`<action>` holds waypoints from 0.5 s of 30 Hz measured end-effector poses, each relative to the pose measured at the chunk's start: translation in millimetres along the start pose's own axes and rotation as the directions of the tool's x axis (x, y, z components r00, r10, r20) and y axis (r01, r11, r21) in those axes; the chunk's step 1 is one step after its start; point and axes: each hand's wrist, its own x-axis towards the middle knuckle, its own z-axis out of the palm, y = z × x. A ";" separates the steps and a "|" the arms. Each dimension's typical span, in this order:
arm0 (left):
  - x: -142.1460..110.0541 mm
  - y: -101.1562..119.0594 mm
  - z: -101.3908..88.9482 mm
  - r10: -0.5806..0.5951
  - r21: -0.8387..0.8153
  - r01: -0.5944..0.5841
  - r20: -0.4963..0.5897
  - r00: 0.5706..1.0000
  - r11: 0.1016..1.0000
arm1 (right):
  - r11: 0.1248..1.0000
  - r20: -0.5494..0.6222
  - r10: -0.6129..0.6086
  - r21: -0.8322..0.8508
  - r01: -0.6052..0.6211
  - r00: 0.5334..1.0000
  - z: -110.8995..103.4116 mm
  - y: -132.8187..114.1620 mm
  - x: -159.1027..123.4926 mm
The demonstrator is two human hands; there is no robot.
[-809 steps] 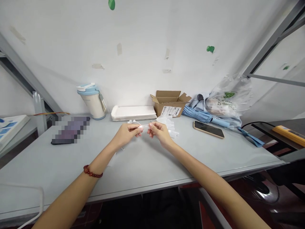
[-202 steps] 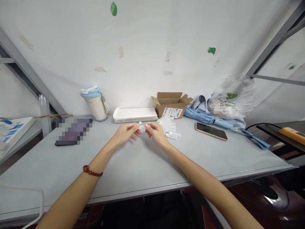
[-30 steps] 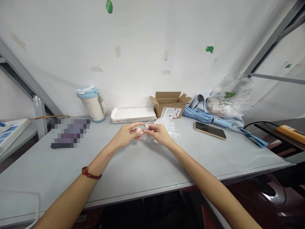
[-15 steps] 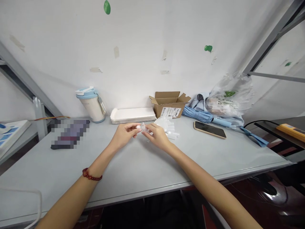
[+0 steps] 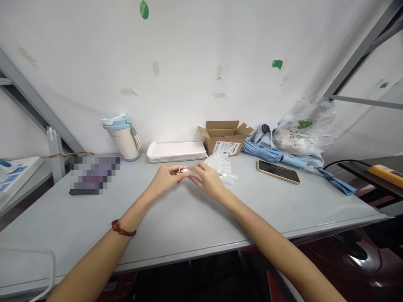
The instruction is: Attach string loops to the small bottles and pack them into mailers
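Observation:
My left hand (image 5: 165, 179) is closed in a pinch around a small white plastic piece (image 5: 185, 170). A thin white loop stands out from that piece at the fingertips. From the other side, my right hand (image 5: 206, 178) pinches a small clear plastic tube, mostly covered by its fingers. The white piece and the tube meet between the two hands, just above the table; how far one sits in the other I cannot tell. Just behind my right hand lies a pile of clear plastic tubes (image 5: 229, 178) with a clear plastic bag (image 5: 217, 161).
At the back stand a cream tumbler (image 5: 122, 140), a stack of white envelopes (image 5: 176, 151) and an open cardboard box (image 5: 226, 142). A blue umbrella (image 5: 264, 152), a plastic bag (image 5: 297, 136) and a phone (image 5: 278, 171) lie right on the grey table (image 5: 189, 226). A blurred dark item (image 5: 94, 176) lies left.
A second ago two white pieces with thin strings showed at my fingertips. Half a second ago the clear tube stood out between the hands; now the white piece is up against it.

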 end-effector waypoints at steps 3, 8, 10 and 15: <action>-0.5 1.1 -1.4 -0.008 -0.021 0.009 0.030 1.000 1.000 | 0.999 0.014 -0.032 -0.013 0.033 0.999 0.7 0.5 0.9; -1.4 6.4 -6.8 -0.071 -0.061 0.078 0.110 0.991 0.995 | 0.995 0.015 -0.096 0.010 0.095 0.995 -0.7 1.9 1.6; -1.4 7.0 -10.4 -0.098 -0.090 0.113 0.162 0.982 0.989 | 0.991 0.011 -0.125 0.039 0.125 0.992 -1.8 1.5 1.1; -2.0 7.5 -18.0 -0.124 -0.102 0.157 0.271 0.955 0.982 | 0.983 0.023 -0.182 0.032 0.181 0.983 -2.6 -1.6 0.3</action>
